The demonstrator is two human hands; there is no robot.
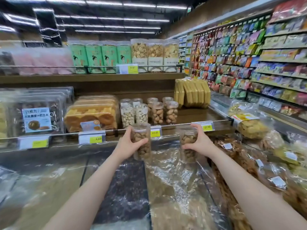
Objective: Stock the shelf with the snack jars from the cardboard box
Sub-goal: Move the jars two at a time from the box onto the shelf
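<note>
While both arms reach forward over the film-covered bulk bins point(174, 176), each hand carries one jar toward the middle shelf. Left hand point(128, 143): fingers and thumb curled round the side of a clear plastic cylindrical jar of brown nut snacks point(142, 141), held upright, lid up. Right hand point(197, 141): fingers wrapped round a second clear plastic jar of the same brown snacks point(188, 143), also upright. Both jars hang just in front of and slightly below the metal guard rail point(182, 125) of the wooden shelf point(196, 113); neither touches the shelf.

Holding by the mid-wall, not the lid, probably keeps the jars level and leaves the base free to be set down flat.

On the shelf: two short rows of matching clear jars of brown snacks point(164, 110), just beside clear jars of pale cashew-like nuts point(134, 113). Bare wood shows in front of and to the right of the brown group, near the yellow flat packets point(192, 93). Judgement: that gap is the target, so like stands with like above the yellow price tag point(155, 132).

Next move likely needs lifting the jars over the rail before lowering. Risk: a base clipping the rail, or knocking the standing jars.

Cardboard box not in view.
</note>
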